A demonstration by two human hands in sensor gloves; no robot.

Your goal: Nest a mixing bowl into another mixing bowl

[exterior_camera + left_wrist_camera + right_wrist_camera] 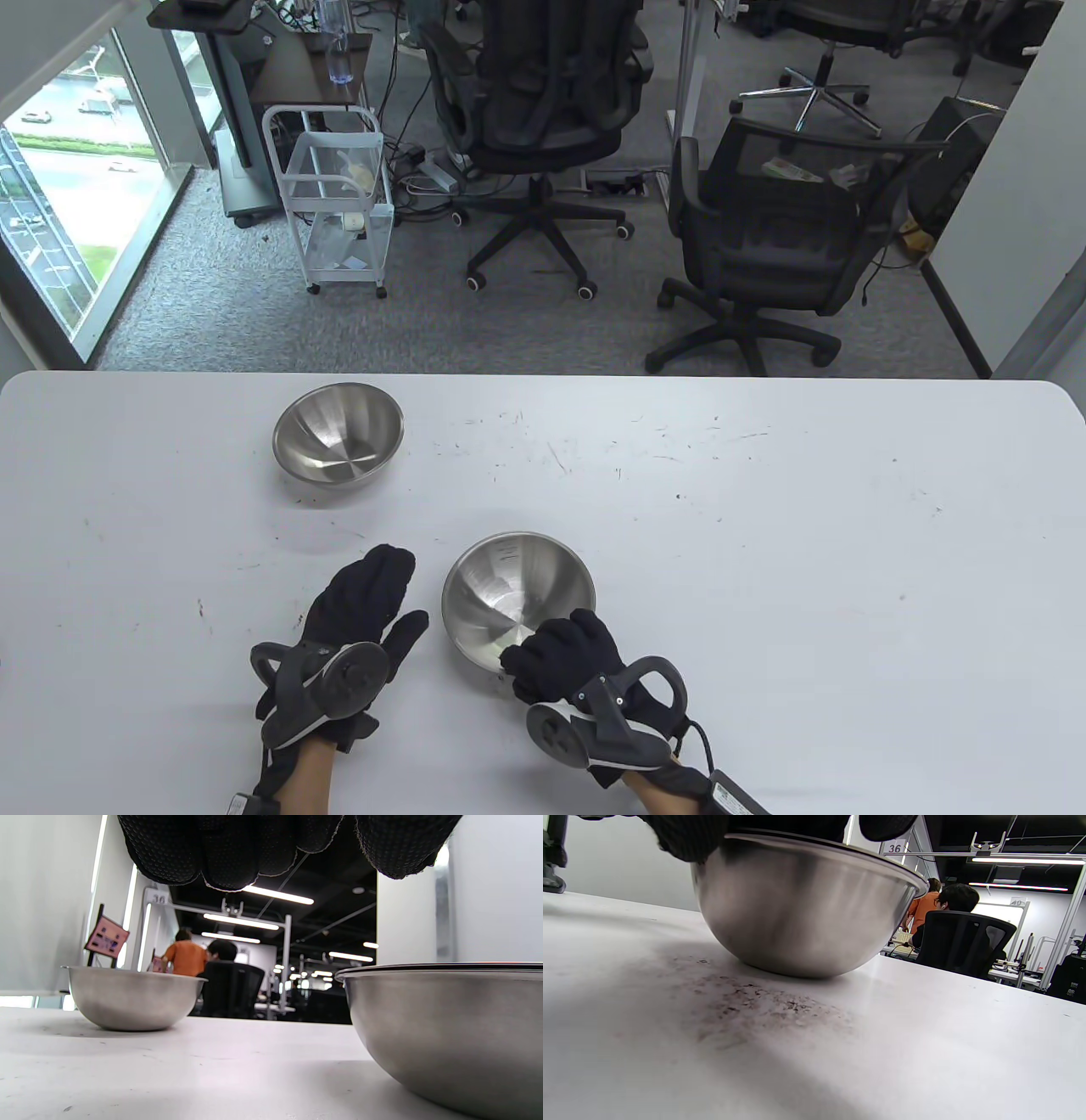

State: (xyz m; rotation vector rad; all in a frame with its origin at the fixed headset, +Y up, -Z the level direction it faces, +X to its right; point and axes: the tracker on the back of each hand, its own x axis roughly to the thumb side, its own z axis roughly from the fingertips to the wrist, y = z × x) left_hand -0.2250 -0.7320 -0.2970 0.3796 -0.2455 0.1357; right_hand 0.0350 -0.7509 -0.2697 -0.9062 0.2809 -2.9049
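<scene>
Two steel mixing bowls stand upright on the white table (764, 526). The far bowl (338, 443) sits at the back left; it also shows in the left wrist view (131, 997). The near bowl (509, 590) stands close to the front edge, and shows in the left wrist view (449, 1027) and the right wrist view (806, 904). My right hand (564, 658) grips the near bowl's front rim, fingers curled over it. My left hand (365, 615) rests flat on the table just left of the near bowl, fingers stretched out, holding nothing.
Beyond the table's far edge are two black office chairs (543, 110) (764, 246) and a white wire cart (335, 195) on grey carpet. A window (68, 195) is at the far left.
</scene>
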